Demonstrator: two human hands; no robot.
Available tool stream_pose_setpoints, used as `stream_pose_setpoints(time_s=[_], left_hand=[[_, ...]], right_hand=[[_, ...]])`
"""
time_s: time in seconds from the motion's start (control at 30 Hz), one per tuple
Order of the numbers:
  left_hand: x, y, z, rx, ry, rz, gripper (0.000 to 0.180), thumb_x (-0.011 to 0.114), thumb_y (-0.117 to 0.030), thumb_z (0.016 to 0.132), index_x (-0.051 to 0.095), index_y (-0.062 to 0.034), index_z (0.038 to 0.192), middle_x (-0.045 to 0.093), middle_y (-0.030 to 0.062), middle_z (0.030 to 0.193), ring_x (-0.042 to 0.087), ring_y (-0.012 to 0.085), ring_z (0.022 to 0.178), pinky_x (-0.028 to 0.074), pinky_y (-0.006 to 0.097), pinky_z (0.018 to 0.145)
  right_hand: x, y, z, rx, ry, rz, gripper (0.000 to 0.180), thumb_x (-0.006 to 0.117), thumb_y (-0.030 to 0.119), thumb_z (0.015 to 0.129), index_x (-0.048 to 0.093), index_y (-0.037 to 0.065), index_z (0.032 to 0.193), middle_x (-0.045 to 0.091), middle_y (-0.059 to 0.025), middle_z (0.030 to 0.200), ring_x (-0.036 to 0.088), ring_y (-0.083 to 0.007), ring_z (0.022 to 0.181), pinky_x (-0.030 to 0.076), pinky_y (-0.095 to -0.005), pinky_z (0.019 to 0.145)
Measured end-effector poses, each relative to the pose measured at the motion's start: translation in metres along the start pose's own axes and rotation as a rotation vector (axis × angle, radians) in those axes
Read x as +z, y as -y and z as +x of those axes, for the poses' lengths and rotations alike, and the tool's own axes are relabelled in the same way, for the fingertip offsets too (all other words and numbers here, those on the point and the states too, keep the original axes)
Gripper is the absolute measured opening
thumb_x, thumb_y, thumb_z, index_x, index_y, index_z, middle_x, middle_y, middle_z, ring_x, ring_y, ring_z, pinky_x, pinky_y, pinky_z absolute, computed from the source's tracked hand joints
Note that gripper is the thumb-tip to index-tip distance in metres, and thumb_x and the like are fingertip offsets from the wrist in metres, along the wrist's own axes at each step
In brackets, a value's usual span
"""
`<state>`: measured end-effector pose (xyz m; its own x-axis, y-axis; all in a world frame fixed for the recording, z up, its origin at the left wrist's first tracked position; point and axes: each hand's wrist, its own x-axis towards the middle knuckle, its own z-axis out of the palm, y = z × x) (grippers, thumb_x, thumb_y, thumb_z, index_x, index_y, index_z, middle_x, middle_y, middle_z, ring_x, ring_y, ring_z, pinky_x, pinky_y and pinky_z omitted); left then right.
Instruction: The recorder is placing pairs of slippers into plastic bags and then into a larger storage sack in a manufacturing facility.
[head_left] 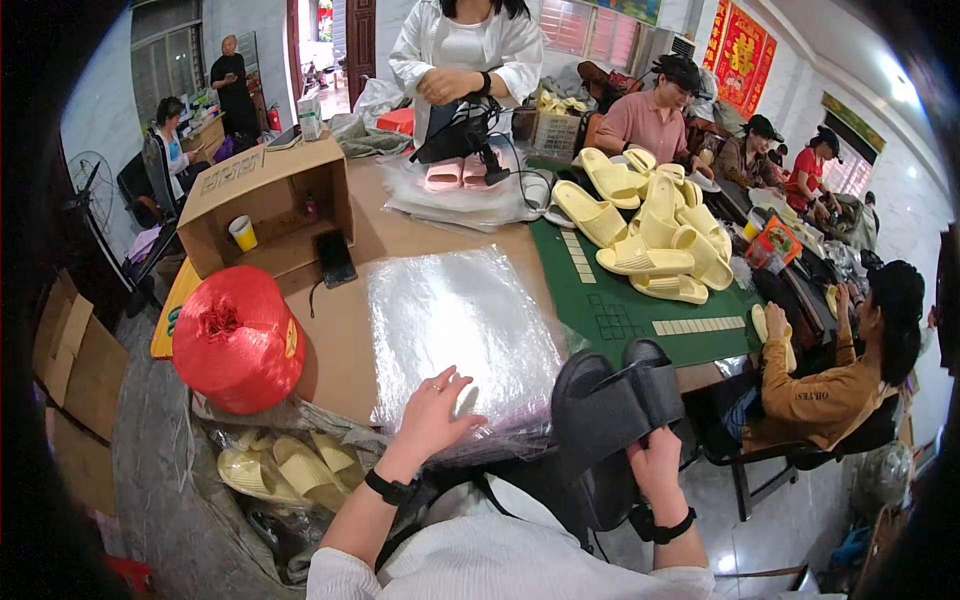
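Note:
My left hand (437,412) hovers over or rests on the near edge of a stack of clear plastic bags (455,310), fingers spread and holding nothing; whether it touches the film I cannot tell. A pair of black slide slippers (606,415) is gripped near the heels by my right hand (655,462), just off the table's front edge. The two slippers lie against each other, toes pointing away from me. To the right of the bags, a heap of pale yellow slippers (655,225) sits on a green mat (590,325).
A red twine spool (240,345) and a cardboard box (215,210) stand at the left, by a dark phone (335,258). Below them hangs a sack of bagged yellow slippers (300,470). Pink slippers (458,174) lie across the table near a standing person (465,60). Seated people work at right.

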<state>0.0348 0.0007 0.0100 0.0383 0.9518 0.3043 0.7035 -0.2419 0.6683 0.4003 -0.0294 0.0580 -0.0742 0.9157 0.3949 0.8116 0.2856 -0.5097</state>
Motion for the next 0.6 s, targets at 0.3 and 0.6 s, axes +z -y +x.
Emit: stream_pose_setpoints(time_s=[0.3,0.6], left_hand=[[0.013,0.01,0.0,0.133,-0.007,0.219,0.034,0.067,-0.02,0.09,0.067,-0.0088,0.121,0.063,0.0208,0.126,0.059,0.0375,0.112,0.047,0.044,0.095],[-0.01,-0.008,0.007,0.131,0.035,-0.054,0.037,0.049,-0.021,0.102,0.059,-0.009,0.135,0.057,0.0221,0.137,0.051,0.0421,0.127,0.039,0.046,0.11]], right_hand=[[0.01,-0.003,-0.008,-0.069,0.158,0.039,0.024,0.072,0.013,0.07,0.068,-0.003,0.087,0.066,-0.0247,0.088,0.064,-0.0461,0.082,0.053,-0.0503,0.074],[0.053,0.034,0.006,-0.347,0.427,-0.049,0.035,0.07,0.03,0.084,0.063,-0.003,0.074,0.062,-0.0239,0.077,0.064,-0.0421,0.076,0.053,-0.0499,0.07]])
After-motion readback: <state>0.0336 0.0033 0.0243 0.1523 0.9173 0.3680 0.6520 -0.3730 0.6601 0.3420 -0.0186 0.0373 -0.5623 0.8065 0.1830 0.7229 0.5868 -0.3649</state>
